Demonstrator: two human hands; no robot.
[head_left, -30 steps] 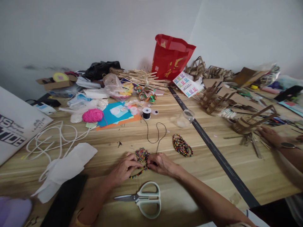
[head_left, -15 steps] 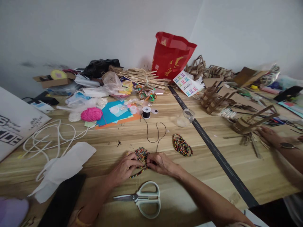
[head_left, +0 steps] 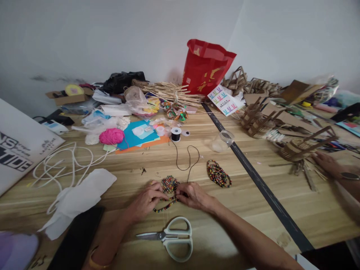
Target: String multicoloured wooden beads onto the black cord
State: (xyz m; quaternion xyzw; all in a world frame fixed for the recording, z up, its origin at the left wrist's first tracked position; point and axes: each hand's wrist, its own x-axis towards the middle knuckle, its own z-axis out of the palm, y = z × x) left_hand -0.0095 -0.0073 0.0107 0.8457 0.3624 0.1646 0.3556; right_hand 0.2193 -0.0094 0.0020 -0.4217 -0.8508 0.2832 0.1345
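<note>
Beadwork: mid-table, pinched at its near edge by left hand and right hand, fingertips meeting. Cord uncut, running to spool; scissors lie nearby. Bead coil alongside (apparently complete). Judged part-done.

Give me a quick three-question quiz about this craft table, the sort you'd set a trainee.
1. True or false: the right hand holds the scissors.
2. What do the left hand and the right hand both pinch? A. a ball of yarn; B. multicoloured beadwork; C. a glass jar.
3. What colour is the upright bag?
Key: 1 false, they lie on the wood nearer the person; 2 B; 3 red.
</note>
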